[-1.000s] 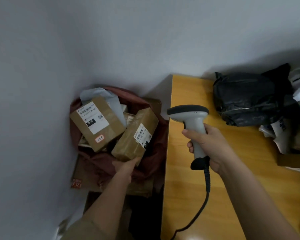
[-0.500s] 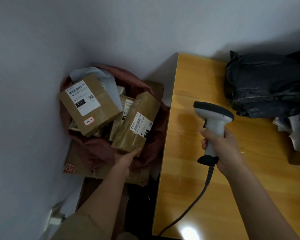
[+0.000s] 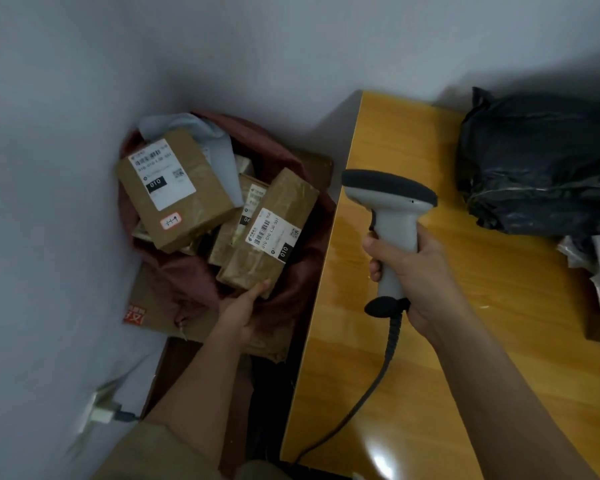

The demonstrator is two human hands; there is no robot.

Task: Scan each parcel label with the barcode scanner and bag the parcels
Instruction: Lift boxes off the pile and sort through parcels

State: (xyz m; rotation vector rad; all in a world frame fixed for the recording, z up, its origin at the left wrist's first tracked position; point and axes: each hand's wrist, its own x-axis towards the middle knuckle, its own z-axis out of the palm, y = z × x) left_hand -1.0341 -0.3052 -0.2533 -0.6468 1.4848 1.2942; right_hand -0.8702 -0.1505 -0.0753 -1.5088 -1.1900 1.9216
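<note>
Two parcel labels (image 3: 273, 233) read "010"; left hand (image 3: 244, 311) fingers touch parcel (image 3: 269, 233); right hand (image 3: 418, 275) clamps scanner (image 3: 392, 216).

left hand (image 3: 244, 315) reaching down, fingers extended, touching parcel (image 3: 269, 233) end, right hand (image 3: 421, 277) fist-gripped round barcode scanner (image 3: 392, 216) handle, forearm raised
</note>
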